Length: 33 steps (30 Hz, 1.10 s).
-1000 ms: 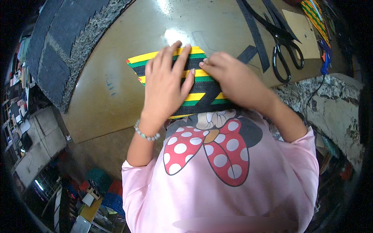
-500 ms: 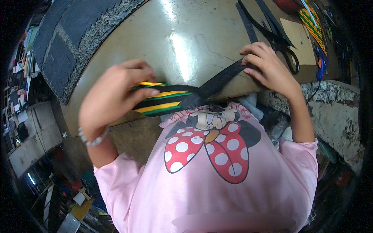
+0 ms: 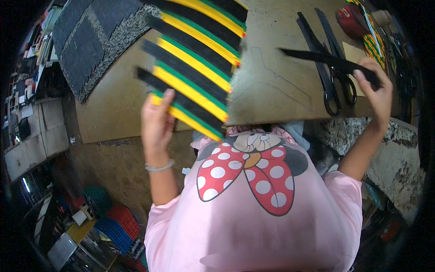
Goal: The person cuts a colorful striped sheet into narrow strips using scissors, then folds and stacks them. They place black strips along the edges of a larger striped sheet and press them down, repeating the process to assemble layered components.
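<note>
My left hand [image 3: 156, 120] grips the lower left edge of a striped panel of webbing straps [image 3: 195, 86] in black, yellow and green. The panel is spread out and tilted over the table, with loose black ends on its left side and small red marks along its right edge. My right hand [image 3: 378, 93] pinches one end of a loose black strap [image 3: 317, 57], which points left above the table. Just beneath that strap lie black-handled scissors [image 3: 330, 87] and more dark straps [image 3: 335, 41].
The brown table [image 3: 267, 106] has lines drawn on it. A dark slate-like slab [image 3: 88, 50] covers its far left. At the far right are a red round container [image 3: 351, 21], a beige card [image 3: 355, 50] and a striped coil [image 3: 377, 50]. Plastic crates [image 3: 115, 231] stand at lower left.
The striped piece, bunched in my left hand near the table edge, is now raised and spread out. My right hand has moved right and lifted with a black strap, apart from the panel.
</note>
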{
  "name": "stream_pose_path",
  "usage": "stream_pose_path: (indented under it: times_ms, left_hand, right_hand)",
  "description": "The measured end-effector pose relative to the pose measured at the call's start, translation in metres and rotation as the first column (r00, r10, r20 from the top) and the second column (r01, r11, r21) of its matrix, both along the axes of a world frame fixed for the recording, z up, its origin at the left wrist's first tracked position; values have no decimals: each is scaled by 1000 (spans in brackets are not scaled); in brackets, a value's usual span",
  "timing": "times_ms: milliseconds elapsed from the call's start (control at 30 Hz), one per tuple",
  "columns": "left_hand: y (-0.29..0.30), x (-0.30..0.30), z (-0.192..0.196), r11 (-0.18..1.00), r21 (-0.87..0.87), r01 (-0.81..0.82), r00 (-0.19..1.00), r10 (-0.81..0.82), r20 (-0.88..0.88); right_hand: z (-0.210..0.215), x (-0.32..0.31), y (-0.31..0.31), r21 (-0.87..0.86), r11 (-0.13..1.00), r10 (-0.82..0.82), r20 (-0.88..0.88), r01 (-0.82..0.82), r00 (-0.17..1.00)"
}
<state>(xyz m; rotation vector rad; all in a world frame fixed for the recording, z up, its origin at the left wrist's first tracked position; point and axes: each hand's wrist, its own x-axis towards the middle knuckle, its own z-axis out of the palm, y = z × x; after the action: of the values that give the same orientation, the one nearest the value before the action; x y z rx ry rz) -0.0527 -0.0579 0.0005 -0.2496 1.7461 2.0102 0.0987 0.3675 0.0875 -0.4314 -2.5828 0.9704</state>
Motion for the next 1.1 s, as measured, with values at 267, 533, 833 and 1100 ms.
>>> stream_pose_path:
  times_ms: [267, 533, 833, 1100]
  left_hand:
    - [19, 26, -5, 943, -307, 130, 966, -190, -176]
    - [-3, 6, -6, 645, -759, -87, 287, -713, -639]
    - [-15, 40, -33, 467, -883, -39, 249, -852, -461]
    - [67, 16, -48, 384, -836, -392, 474, -694, -542]
  right_hand:
    - [-5, -30, -35, -431, 513, 309, -714, -743, 628]
    - [-94, -146, -112, 250, 962, 72, 141, -106, 987]
    - [-91, -187, -132, -128, 954, 237, -230, -270, 944]
    - [-49, -278, -128, 178, 955, 246, -17, -239, 969]
